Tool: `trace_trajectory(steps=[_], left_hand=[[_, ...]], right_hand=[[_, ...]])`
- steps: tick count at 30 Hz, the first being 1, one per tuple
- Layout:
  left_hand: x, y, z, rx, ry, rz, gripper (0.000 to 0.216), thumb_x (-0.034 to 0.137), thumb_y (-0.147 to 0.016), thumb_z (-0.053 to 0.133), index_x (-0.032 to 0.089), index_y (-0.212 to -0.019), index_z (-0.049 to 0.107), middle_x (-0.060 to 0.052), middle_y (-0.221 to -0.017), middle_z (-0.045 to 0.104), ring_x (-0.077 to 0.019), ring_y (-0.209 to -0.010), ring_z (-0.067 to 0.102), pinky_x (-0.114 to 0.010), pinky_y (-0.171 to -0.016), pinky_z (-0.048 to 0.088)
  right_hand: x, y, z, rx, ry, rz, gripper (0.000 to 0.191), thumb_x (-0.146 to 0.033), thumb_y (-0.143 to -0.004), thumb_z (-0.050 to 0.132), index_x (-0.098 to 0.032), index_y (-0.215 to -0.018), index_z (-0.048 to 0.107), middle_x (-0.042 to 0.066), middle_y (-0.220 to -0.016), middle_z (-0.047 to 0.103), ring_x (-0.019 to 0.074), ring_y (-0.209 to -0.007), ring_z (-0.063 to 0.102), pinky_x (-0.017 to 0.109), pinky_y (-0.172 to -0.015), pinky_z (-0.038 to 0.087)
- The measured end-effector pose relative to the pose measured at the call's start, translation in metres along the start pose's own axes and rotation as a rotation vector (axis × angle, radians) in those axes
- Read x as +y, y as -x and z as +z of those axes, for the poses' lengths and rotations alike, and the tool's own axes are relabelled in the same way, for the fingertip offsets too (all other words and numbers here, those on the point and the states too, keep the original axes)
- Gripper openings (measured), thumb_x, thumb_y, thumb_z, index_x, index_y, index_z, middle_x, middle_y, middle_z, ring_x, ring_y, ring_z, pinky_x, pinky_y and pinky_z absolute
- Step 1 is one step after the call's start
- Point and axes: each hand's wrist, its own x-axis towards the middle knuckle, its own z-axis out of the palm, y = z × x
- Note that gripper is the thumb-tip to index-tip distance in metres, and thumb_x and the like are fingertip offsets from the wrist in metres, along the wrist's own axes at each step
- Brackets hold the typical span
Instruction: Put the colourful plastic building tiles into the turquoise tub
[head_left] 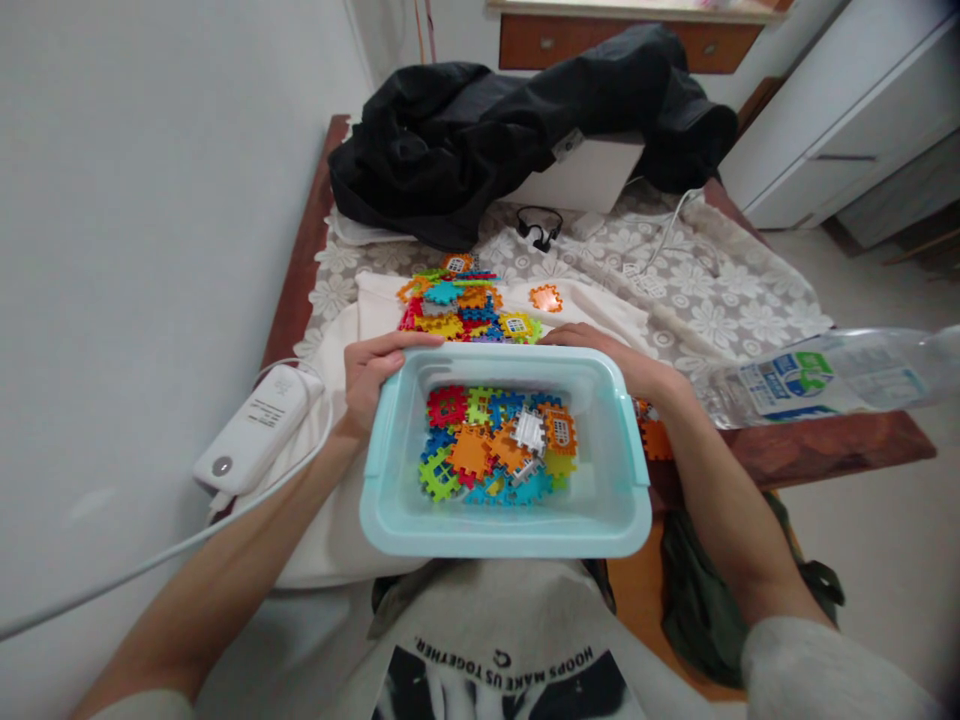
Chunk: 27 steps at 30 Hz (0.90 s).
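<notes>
Tub (502,545): centre, holding colourful pieces (471,452).
Left hand (366,376): half curled, gripping the tub's rim at 10 o'clock.
Right hand (611,354): at the tub's 1 o'clock, fingers partly hidden; grip cannot be told.
Pile (442,292): more pieces, 12 o'clock, beyond the tub.

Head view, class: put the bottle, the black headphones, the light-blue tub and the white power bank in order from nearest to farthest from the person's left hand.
1. Light-blue tub: touching the left hand at its far-left corner.
2. White power bank: off to the hand's left.
3. Black headphones: ahead and rightward, beyond the tub.
4. Bottle: at the view's far right.
</notes>
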Motion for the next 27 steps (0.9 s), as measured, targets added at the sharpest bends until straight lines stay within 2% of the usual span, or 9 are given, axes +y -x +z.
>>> trace_trajectory(steps=[3,11,15,21,24,27], left_hand=[[0.001,0.000,0.000,-0.008,-0.018,0.001,0.033,0.032,-0.077,0.063,0.020,-0.087,0.093,-0.008,-0.079,0.085,-0.0194,-0.063,0.061,-0.030,-0.054,0.041],[-0.002,0.000,-0.002,0.009,-0.031,-0.008,0.033,0.031,-0.075,0.064,0.018,-0.086,0.092,-0.009,-0.080,0.084,-0.0194,-0.065,0.063,-0.028,-0.055,0.043],[-0.003,0.001,-0.002,0.012,-0.001,-0.052,0.033,0.031,-0.075,0.064,0.019,-0.088,0.092,-0.008,-0.076,0.083,-0.0162,-0.059,0.059,-0.026,-0.051,0.038],[0.004,0.005,-0.004,-0.033,-0.018,-0.131,0.035,0.030,-0.083,0.064,0.019,-0.100,0.092,-0.008,-0.091,0.086,-0.0190,-0.071,0.068,-0.026,-0.057,0.048],[0.005,0.005,-0.006,-0.046,-0.025,-0.143,0.035,0.030,-0.084,0.063,0.020,-0.101,0.092,-0.008,-0.092,0.086,-0.0191,-0.072,0.069,-0.026,-0.059,0.050],[0.000,0.003,-0.006,-0.042,-0.019,-0.130,0.035,0.032,-0.082,0.064,0.020,-0.098,0.092,-0.007,-0.085,0.085,-0.0185,-0.065,0.065,-0.027,-0.054,0.046]], right_hand=[[0.005,0.002,0.001,-0.003,-0.006,-0.042,0.050,-0.044,-0.102,0.068,-0.031,-0.150,0.067,0.008,-0.155,0.068,0.0361,-0.146,0.061,0.058,-0.128,0.048],[0.006,-0.006,0.009,0.004,0.134,-0.048,0.042,-0.032,-0.103,0.067,-0.032,-0.145,0.071,0.009,-0.140,0.073,0.0350,-0.129,0.068,0.057,-0.116,0.055],[0.005,-0.006,0.009,-0.001,0.156,-0.022,0.041,-0.032,-0.105,0.067,-0.033,-0.145,0.068,0.009,-0.144,0.072,0.0334,-0.133,0.066,0.055,-0.119,0.053],[-0.006,-0.008,0.007,0.018,0.180,0.071,0.035,-0.029,-0.107,0.062,-0.025,-0.140,0.071,0.013,-0.141,0.072,0.0332,-0.130,0.068,0.053,-0.115,0.056],[-0.005,-0.009,0.007,0.001,0.204,0.056,0.038,-0.030,-0.107,0.062,-0.028,-0.144,0.070,0.012,-0.142,0.072,0.0336,-0.133,0.067,0.053,-0.117,0.055],[-0.002,-0.008,0.007,-0.019,0.191,0.017,0.039,-0.032,-0.106,0.063,-0.033,-0.144,0.071,0.009,-0.141,0.073,0.0334,-0.132,0.067,0.054,-0.118,0.054]])
